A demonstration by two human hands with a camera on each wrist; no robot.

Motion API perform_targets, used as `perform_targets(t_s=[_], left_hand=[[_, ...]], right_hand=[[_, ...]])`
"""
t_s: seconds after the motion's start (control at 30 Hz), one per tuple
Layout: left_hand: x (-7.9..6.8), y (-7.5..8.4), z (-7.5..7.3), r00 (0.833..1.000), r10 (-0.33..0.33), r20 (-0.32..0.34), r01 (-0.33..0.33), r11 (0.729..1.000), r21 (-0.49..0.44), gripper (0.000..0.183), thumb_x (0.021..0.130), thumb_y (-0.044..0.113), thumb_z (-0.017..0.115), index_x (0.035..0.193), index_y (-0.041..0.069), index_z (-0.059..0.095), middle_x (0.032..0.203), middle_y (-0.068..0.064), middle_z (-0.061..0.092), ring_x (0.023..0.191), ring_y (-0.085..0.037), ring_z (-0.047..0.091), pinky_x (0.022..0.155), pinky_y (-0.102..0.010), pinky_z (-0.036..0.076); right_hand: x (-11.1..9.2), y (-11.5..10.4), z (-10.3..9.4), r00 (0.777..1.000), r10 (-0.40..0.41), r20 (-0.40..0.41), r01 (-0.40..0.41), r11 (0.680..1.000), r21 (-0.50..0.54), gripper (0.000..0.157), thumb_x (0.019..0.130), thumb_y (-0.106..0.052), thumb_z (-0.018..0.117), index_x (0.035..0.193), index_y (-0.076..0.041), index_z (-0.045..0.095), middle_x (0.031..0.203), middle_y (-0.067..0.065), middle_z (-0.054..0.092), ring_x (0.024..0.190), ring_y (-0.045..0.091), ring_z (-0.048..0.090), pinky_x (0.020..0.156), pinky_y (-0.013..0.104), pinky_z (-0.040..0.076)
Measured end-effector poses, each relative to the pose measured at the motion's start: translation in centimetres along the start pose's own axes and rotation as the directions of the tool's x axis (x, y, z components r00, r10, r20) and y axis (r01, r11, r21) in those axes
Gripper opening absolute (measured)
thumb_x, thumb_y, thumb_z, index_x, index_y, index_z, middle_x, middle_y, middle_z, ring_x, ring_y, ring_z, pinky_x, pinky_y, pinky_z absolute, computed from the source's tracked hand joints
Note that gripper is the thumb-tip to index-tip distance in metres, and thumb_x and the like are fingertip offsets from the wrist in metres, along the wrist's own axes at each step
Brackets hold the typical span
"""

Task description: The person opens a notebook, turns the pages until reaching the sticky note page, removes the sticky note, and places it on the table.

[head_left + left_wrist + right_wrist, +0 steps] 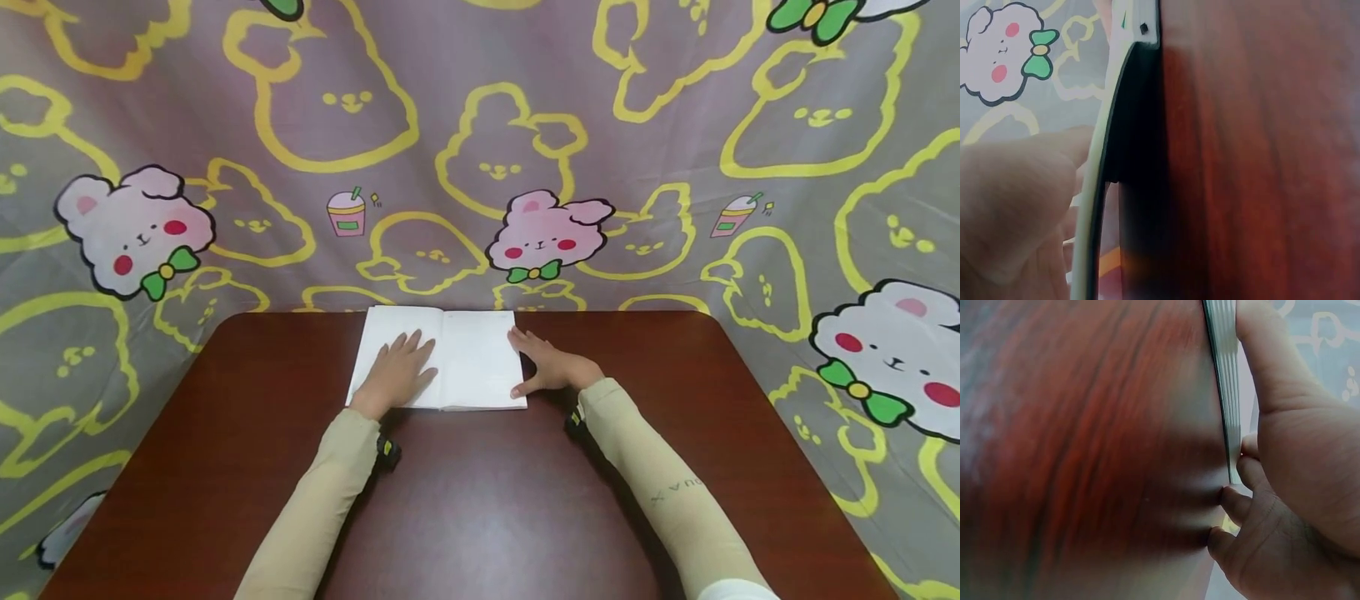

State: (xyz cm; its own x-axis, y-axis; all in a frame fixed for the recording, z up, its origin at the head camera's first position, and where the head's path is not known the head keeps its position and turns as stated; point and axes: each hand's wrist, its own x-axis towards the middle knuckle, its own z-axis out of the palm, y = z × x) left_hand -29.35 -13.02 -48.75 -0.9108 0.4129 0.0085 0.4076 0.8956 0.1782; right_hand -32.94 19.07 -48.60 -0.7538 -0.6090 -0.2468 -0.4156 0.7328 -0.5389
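Observation:
An open book (480,360) with blank-looking white pages lies at the table's far side. My left hand (395,372) rests on its left page, fingers spread. Along the right edge sits my right hand (553,367), thumb at the near right corner and fingers reaching to the far right corner. The left wrist view shows the cover's edge (1092,181) lifted off the tabletop, with a dark gap beneath. In the right wrist view, the stacked pages (1225,375) lie beside the thumb (1279,362), and some fingertips reach the table past the book.
The dark reddish-brown table (480,508) has rounded far corners. A cartoon-patterned curtain (420,100) hangs behind and around it. Each wrist carries a small black camera (388,452) on its underside.

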Motion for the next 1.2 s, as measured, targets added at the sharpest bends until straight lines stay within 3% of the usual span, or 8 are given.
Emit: perform_targets(t_s=[0.43, 0.67, 0.8, 1.07, 1.2], left_hand=[[0.1, -0.7, -0.6, 0.990, -0.019, 0.142, 0.035, 0.993, -0.111, 0.063, 0.109, 0.042, 0.037, 0.163, 0.011, 0.022, 0.168, -0.022, 0.012, 0.153, -0.051, 0.011, 0.118, -0.070, 0.014], [0.0, -1.0, -0.2, 0.987, -0.018, 0.161, 0.036, 0.993, -0.111, 0.064, 0.109, 0.042, 0.037, 0.163, 0.012, 0.020, 0.169, -0.022, 0.010, 0.153, -0.050, 0.009, 0.119, -0.070, 0.012], [-0.2, -0.4, -0.2, 0.982, -0.053, 0.180, 0.074, 0.991, -0.109, 0.063, 0.110, 0.040, 0.037, 0.164, 0.013, 0.019, 0.169, -0.021, 0.009, 0.153, -0.050, 0.008, 0.120, -0.069, 0.012], [-0.7, 0.6, -0.3, 0.982, -0.084, 0.168, 0.103, 0.989, -0.104, 0.058, 0.110, 0.032, 0.040, 0.163, 0.014, 0.024, 0.168, -0.021, 0.014, 0.153, -0.050, 0.013, 0.120, -0.068, 0.015], [-0.8, 0.6, 0.1, 0.994, -0.011, 0.109, 0.020, 0.996, -0.082, 0.054, 0.109, 0.026, 0.043, 0.159, 0.007, 0.033, 0.164, -0.023, 0.026, 0.151, -0.046, 0.023, 0.122, -0.060, 0.020]], right_hand=[[0.1, -0.3, -0.5, 1.000, 0.003, 0.000, -0.003, 1.000, 0.002, 0.120, 0.084, -0.041, 0.083, 0.163, -0.003, 0.001, 0.171, 0.016, -0.004, 0.157, 0.037, -0.006, 0.124, 0.060, 0.001], [0.3, -0.2, -0.1, 1.000, -0.006, -0.002, 0.006, 1.000, -0.003, 0.120, 0.084, -0.043, 0.083, 0.163, -0.003, 0.001, 0.171, 0.016, -0.004, 0.157, 0.037, -0.006, 0.124, 0.061, 0.001], [0.1, -0.4, -0.1, 1.000, 0.004, 0.006, -0.004, 1.000, -0.006, 0.121, 0.084, -0.044, 0.082, 0.163, -0.003, 0.000, 0.171, 0.015, -0.004, 0.157, 0.036, -0.005, 0.124, 0.060, 0.002], [0.2, -0.5, -0.4, 1.000, -0.002, 0.008, 0.002, 1.000, 0.013, 0.120, 0.084, -0.042, 0.083, 0.162, 0.000, 0.002, 0.170, 0.018, -0.004, 0.157, 0.040, -0.006, 0.123, 0.062, 0.002], [0.2, -0.2, -0.5, 1.000, 0.011, 0.018, -0.011, 1.000, -0.012, 0.120, 0.084, -0.043, 0.082, 0.162, -0.001, 0.001, 0.170, 0.018, -0.005, 0.156, 0.040, -0.006, 0.123, 0.062, 0.003]])
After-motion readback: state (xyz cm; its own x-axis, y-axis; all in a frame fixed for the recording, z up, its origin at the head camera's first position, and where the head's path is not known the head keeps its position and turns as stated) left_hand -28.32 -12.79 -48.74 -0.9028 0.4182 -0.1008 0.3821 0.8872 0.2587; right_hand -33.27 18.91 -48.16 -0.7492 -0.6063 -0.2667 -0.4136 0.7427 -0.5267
